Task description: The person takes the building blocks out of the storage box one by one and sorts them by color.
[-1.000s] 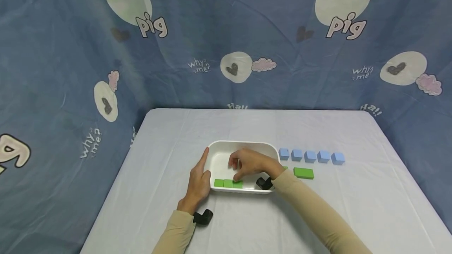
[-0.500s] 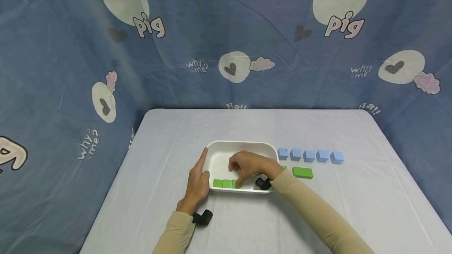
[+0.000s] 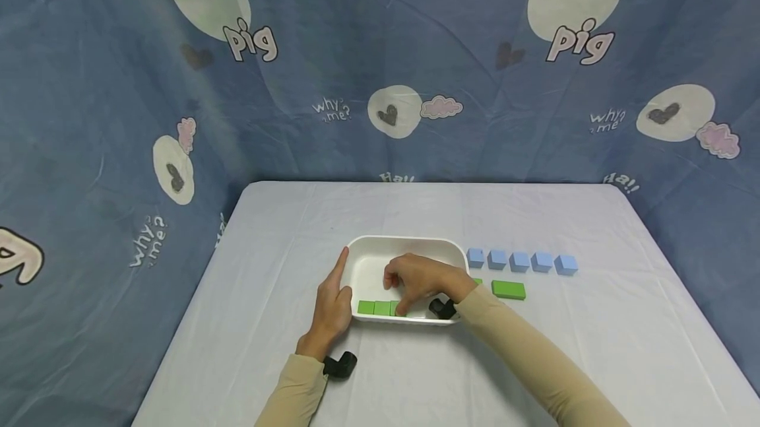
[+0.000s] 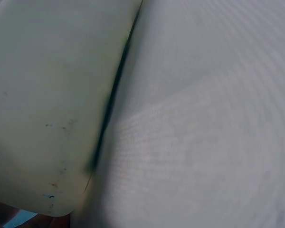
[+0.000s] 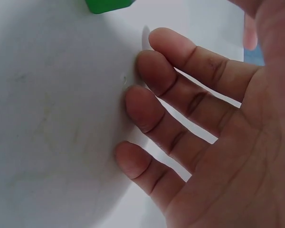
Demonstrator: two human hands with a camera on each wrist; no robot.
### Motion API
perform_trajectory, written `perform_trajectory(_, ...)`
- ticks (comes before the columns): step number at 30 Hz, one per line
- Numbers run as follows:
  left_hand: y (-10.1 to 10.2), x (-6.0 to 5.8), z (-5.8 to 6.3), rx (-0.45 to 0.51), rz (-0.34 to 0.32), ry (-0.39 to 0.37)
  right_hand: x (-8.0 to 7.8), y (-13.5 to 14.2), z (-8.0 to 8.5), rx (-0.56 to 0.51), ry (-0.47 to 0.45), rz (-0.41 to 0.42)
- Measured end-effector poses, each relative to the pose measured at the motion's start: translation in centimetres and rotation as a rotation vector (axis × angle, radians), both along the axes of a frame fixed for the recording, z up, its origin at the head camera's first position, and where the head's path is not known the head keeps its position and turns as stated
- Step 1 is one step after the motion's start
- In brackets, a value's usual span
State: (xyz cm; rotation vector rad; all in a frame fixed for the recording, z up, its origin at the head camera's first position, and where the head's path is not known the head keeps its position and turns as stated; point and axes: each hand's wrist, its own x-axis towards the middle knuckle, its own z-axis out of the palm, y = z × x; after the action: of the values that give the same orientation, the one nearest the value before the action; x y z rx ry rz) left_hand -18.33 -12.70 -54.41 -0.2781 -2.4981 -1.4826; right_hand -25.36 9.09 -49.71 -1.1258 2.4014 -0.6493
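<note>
Inside a white tray [image 3: 368,268], several small green blocks [image 3: 374,308] lie in a row along the near wall at the left. My right hand [image 3: 423,276] reaches in over the tray, its thumb against the right end of that row and its other fingers loosely bent. In the right wrist view those fingers hold nothing, and part of a green block [image 5: 108,4] shows at the top edge. My left hand [image 3: 334,311] rests against the tray's left side, index finger straight along the rim. The left wrist view shows the tray's outer wall [image 4: 47,95].
Right of the tray, several blue cubes [image 3: 519,262] form a row on the white-covered table [image 3: 600,341]. In front of them lies a longer green block [image 3: 508,290]; another green piece [image 3: 477,280] is mostly hidden by the right wrist. A blue printed curtain [image 3: 487,150] hangs behind.
My right thumb has slid from the far edge of the row's right-end green block to its near right part. The left hand and tray stay in place.
</note>
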Motion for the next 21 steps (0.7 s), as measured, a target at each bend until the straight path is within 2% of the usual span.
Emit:
perform_trajectory(9, 0.06, 0.03, 0.14, -0.003, 0.006, -0.002, 0.02, 0.07, -0.14, 0.031, 0.021, 0.045)
perform_trajectory(21, -0.02, 0.0, 0.1, -0.012, 0.007, 0.004, -0.2, 0.57, -0.03, 0.009, 0.056, 0.096)
